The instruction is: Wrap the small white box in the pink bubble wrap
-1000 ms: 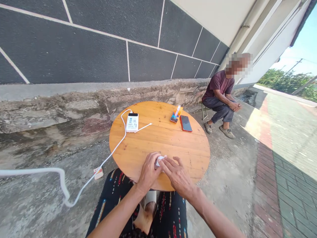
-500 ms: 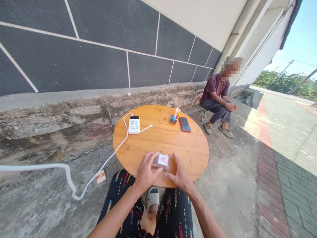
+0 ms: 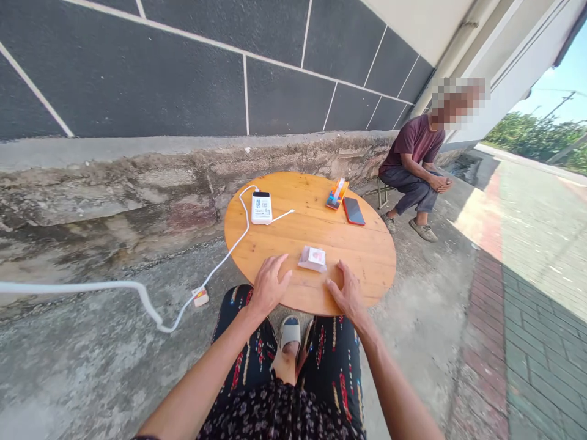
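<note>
A small packet in clear wrapping with a white and red label (image 3: 313, 258) lies on the round wooden table (image 3: 270, 241), near its front edge. To its left is my left hand (image 3: 270, 284), fingers apart and holding nothing. On the packet's other side my right hand (image 3: 346, 288) rests by the table edge, thumb and fingers spread, also holding nothing. Neither hand touches the packet. What the wrapping contains I cannot make out.
A white power bank (image 3: 262, 208) with a white cable stands at the table's back left. An orange tape dispenser (image 3: 337, 194) and a red-edged phone (image 3: 354, 211) lie back right. A seated person (image 3: 417, 159) is beyond. A small box (image 3: 200, 297) lies on the ground.
Both hands have drawn apart from the packet, which they were around before. The packet now lies free between them. The whole view has shifted a little.
</note>
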Demonstrator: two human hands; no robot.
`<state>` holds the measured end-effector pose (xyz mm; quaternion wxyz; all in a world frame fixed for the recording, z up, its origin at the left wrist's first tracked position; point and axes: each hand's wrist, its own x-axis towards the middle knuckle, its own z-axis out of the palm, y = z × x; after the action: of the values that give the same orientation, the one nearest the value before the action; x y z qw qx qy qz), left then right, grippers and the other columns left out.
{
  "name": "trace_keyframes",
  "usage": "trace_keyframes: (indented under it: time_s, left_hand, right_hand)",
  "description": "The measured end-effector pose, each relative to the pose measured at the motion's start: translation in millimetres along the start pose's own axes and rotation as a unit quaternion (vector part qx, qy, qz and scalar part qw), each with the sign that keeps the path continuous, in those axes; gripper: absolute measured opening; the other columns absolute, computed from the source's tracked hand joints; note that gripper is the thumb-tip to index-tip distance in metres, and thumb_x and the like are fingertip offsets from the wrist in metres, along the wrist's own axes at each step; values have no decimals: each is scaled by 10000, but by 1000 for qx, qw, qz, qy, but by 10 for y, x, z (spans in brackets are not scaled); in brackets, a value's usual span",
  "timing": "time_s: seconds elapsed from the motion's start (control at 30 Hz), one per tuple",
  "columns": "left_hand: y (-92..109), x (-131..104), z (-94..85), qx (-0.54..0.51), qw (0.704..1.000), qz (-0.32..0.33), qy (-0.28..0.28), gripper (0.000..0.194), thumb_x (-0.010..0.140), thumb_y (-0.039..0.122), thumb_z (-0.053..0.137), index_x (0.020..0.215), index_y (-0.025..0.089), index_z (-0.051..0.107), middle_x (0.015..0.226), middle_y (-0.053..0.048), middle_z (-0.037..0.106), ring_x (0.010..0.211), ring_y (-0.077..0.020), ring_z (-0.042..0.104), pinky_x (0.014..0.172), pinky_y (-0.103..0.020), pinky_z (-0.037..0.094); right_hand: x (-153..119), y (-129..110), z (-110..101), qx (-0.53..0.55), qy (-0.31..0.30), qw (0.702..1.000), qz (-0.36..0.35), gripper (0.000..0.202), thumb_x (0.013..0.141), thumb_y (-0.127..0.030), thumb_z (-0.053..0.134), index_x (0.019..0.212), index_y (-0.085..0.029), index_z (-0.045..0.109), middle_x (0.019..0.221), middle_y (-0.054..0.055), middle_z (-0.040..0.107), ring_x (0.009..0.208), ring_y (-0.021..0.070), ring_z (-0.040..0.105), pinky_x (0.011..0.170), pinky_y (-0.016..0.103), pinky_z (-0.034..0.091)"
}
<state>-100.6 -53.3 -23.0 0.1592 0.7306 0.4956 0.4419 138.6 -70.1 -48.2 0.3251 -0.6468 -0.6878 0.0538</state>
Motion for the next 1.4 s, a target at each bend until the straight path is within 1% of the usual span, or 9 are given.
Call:
trace_keyframes:
  time_s: [0.1,0.2,0.33,0.43,0.6,0.8,0.97,1.1,1.4]
  left_hand:
    - [-156,-609,-309,9,1000,6,6,283,865,171,490,1137,211,557,1062,-58,618,1035,-193,555,951,-364,448]
    - [-387,-1241,-477,55,998,-21,-26,211,867,180,485,1036,219,606,1038,-61,610,1009,-204,554,918,-370,463]
    - [-752,-1637,-499,117,986,-122,-6,221,866,233,486,1045,213,614,1121,-82,563,1056,-231,534,922,-400,465]
    - [-959,-1571,-464,116,984,-131,-15,249,864,244,481,1075,206,607,1145,-85,551,1088,-238,516,957,-409,441]
    - [-1215,-1221,-401,123,984,-130,7,283,845,289,512,1093,187,600,1142,-108,550,1110,-268,503,978,-439,415]
    - [-1393,-942,-250,90,979,-173,-53,509,800,434,575,1238,183,507,1243,-129,504,1190,-291,459,1019,-467,374]
    - [-1485,-880,-13,9,959,-251,-128,606,776,477,594,1297,208,443,1267,-106,518,1217,-269,458,1037,-425,364]
    - [-1552,-840,114,0,951,-263,-164,567,777,460,592,1262,191,474,1230,-106,557,1203,-268,480,1023,-415,375]
    - [-1400,-1015,89,19,952,-276,-129,674,804,504,530,1366,170,367,1332,-162,466,1270,-312,416,1047,-450,343]
  right_hand:
    - [-226,6,-36,-70,-4,997,-28,501,908,-411,416,1340,-157,404,1352,149,488,1275,274,414,1037,488,319]
    - [-293,-43,-7,-111,8,993,-36,439,931,-389,373,1308,-175,443,1352,123,496,1278,264,404,1026,471,318]
    - [-253,-102,31,-133,31,990,-36,416,934,-396,367,1266,-177,490,1331,118,518,1262,267,419,1006,456,330]
    - [-249,-110,25,-138,31,989,-44,415,935,-396,365,1255,-169,502,1319,120,528,1245,254,437,1004,443,336]
    - [-302,-103,28,-150,31,988,-38,400,939,-374,361,1241,-165,520,1317,119,532,1239,241,443,1008,430,334]
    - [-327,-183,29,-157,21,987,-15,386,944,-340,352,1254,-180,518,1326,113,525,1248,241,433,1019,422,310]
    - [-316,-263,-7,-157,1,988,7,386,940,-311,367,1288,-189,481,1353,98,499,1266,234,404,1033,404,285]
    - [-314,-284,-23,-153,-6,988,16,386,943,-315,374,1295,-187,465,1371,92,480,1274,230,385,1043,395,266]
    - [-345,-246,-26,-151,-1,988,0,381,944,-300,374,1278,-153,484,1358,111,493,1275,237,385,1047,409,266]
